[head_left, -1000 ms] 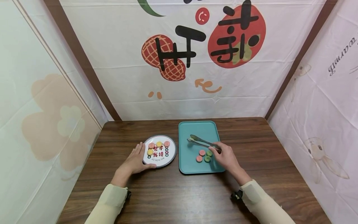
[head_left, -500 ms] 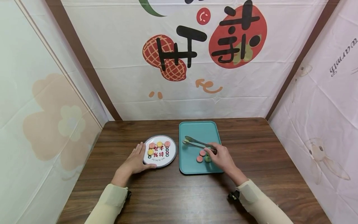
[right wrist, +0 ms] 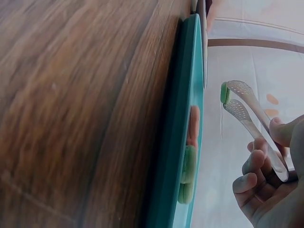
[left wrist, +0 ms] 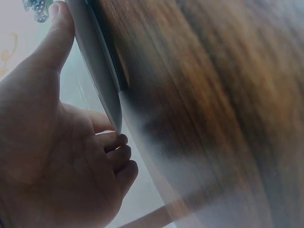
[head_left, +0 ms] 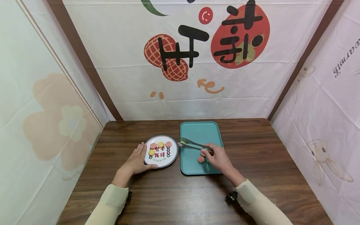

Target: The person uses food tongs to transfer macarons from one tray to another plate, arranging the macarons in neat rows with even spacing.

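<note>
My left hand (head_left: 137, 160) rests at the left side of a white plate (head_left: 167, 159), fingers extended along its edge and thumb on the rim at the front. Two pink macarons (head_left: 168, 144) and two yellow macarons (head_left: 160, 144) lie on the plate. Over the teal tray (head_left: 197, 128), my right hand (head_left: 219, 158) holds metal tongs (right wrist: 258, 110), whose tips point left toward the plate. A green macaron (right wrist: 224, 93) is at the tongs' tips, raised above the tray. Pink macarons (head_left: 201, 159) and green macarons (right wrist: 189, 164) lie in the tray, partly hidden by my right hand in the head view.
Plate and tray stand side by side on a brown wooden table (head_left: 174, 200), a narrow gap between them. Printed cloth walls (head_left: 126, 84) enclose the table at the back and both sides.
My right hand has moved left with the tongs, bringing their tips from over the tray to its left edge beside the plate. My left hand stays at the plate.
</note>
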Available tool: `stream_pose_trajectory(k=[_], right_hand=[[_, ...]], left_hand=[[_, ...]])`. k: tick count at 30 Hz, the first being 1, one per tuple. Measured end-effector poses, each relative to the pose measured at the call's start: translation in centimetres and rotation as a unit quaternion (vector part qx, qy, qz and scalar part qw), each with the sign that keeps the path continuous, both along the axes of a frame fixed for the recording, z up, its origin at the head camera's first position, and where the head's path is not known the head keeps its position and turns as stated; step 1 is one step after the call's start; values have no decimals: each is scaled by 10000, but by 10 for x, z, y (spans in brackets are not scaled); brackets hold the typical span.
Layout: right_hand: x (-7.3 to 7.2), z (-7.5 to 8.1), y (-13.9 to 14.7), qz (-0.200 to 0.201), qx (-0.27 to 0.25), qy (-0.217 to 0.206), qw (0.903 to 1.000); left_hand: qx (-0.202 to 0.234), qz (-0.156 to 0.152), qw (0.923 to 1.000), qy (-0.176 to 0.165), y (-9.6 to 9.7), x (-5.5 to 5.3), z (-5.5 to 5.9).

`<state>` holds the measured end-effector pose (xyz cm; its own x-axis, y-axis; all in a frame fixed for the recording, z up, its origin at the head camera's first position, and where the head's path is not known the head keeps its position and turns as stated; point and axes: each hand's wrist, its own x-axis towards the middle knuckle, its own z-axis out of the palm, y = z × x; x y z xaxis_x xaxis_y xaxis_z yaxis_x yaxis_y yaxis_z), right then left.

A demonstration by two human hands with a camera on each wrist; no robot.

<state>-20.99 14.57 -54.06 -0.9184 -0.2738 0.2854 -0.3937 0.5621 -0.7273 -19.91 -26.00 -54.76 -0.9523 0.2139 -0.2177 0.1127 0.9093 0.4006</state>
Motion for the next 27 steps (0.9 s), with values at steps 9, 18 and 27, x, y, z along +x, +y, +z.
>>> stream_pose_trajectory(k=[9,18,27], right_hand=[[-1,0,-7,180,-31,-134,9997],[-2,2,-17,480,-118,-319,9983],[-4,1,-25,643,-93,-409,9971]], left_hand=[[33,23,10000,-28,0,1,0],[31,16,10000,-36,1,2,2],[-16,23,10000,-60,1,1,0]])
